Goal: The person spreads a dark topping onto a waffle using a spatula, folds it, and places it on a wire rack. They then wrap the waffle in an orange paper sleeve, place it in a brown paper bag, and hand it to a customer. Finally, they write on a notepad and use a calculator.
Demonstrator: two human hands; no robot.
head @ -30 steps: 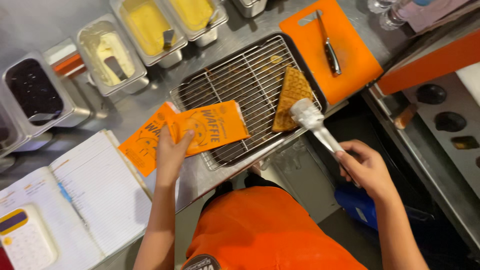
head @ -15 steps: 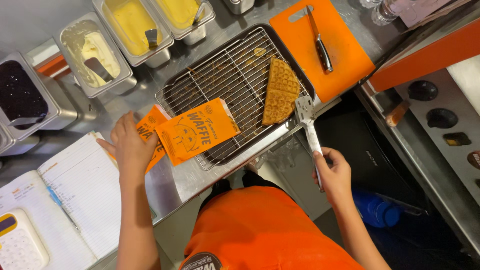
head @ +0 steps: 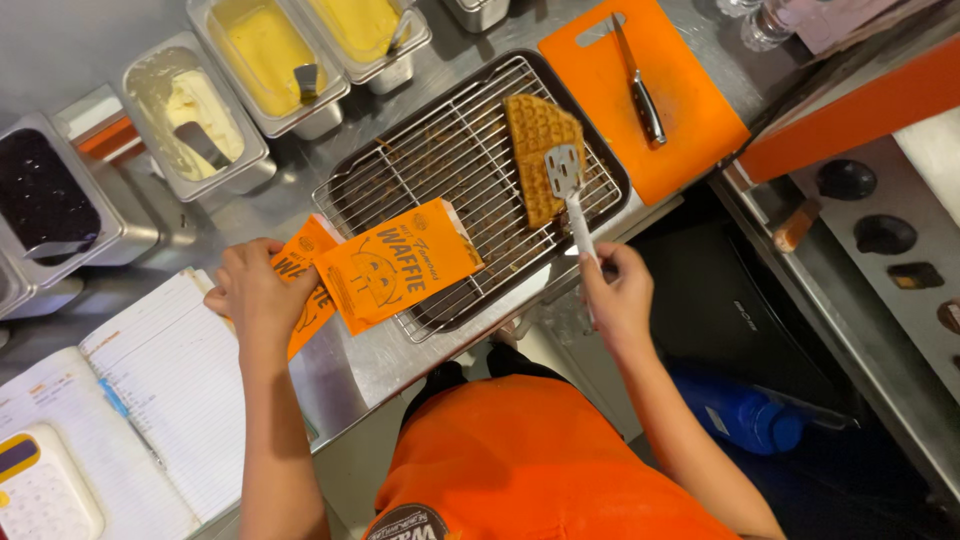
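My right hand [head: 618,296] grips the slotted metal spatula [head: 566,182] atop the golden waffle slab [head: 536,148]; it may slide off the wire rack [head: 450,170]. My left hand [head: 255,292] seems, as far as I can see, closed on orange paper sleeves [head: 395,272] that could slip.

Open passage over the bare left half of the wire rack [head: 440,170], hemmed at 10 to 12 o'clock by filling tubs [head: 200,125], at 2 o'clock by cutting board [head: 665,110] with knife [head: 640,85], at 7 o'clock by orange sleeves [head: 395,270] and notebook [head: 150,400].

Orange paper sleeves [head: 400,272] overlapping the rack's corner
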